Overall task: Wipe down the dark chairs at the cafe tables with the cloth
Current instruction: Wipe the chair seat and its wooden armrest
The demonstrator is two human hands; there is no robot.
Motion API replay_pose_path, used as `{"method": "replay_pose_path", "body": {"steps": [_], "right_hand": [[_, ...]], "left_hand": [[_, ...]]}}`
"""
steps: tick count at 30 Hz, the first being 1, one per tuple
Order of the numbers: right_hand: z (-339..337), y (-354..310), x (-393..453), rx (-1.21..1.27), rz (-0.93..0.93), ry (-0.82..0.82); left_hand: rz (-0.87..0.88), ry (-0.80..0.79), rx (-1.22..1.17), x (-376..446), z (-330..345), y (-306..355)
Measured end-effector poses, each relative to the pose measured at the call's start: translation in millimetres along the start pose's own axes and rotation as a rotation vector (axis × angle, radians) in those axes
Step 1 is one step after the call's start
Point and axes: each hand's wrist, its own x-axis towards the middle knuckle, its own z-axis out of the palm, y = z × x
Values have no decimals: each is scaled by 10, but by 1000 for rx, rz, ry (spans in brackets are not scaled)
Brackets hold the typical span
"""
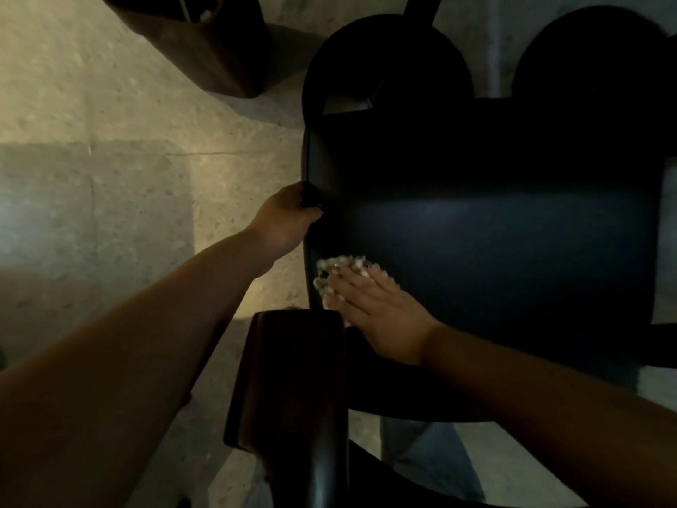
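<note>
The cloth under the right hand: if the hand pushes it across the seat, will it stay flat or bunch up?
The cloth looks soft and crumpled, so it will probably bunch at its free edges. The right hand presses flat on it, which should drag it along. The dark seat looks smooth, so it likely slides easily.

Most of the cloth [339,273] is buried under the right hand [377,317] — only a pale fringe shows. The left hand [285,221] has its fingers wrapped out of sight round the dark chair [494,243] edge. The brown container [205,49] — cut off at the top.
</note>
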Motion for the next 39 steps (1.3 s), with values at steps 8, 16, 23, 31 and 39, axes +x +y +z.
{"method": "replay_pose_path", "body": {"steps": [8,16,23,31,39], "right_hand": [[-449,1058,385,-19,265,165],[123,122,20,0,221,206],[472,-221,-626,-198,-163,8],[240,104,-750,-219,-558,-94],[-402,1205,-370,-47,683,311]], "left_hand": [[4,-59,277,-47,157,-29],[111,-108,617,-89,174,-73],[336,-91,965,-162,192,-40],[708,-298,1363,-60,160,111],[737,-402,1462,136,392,618]]}}
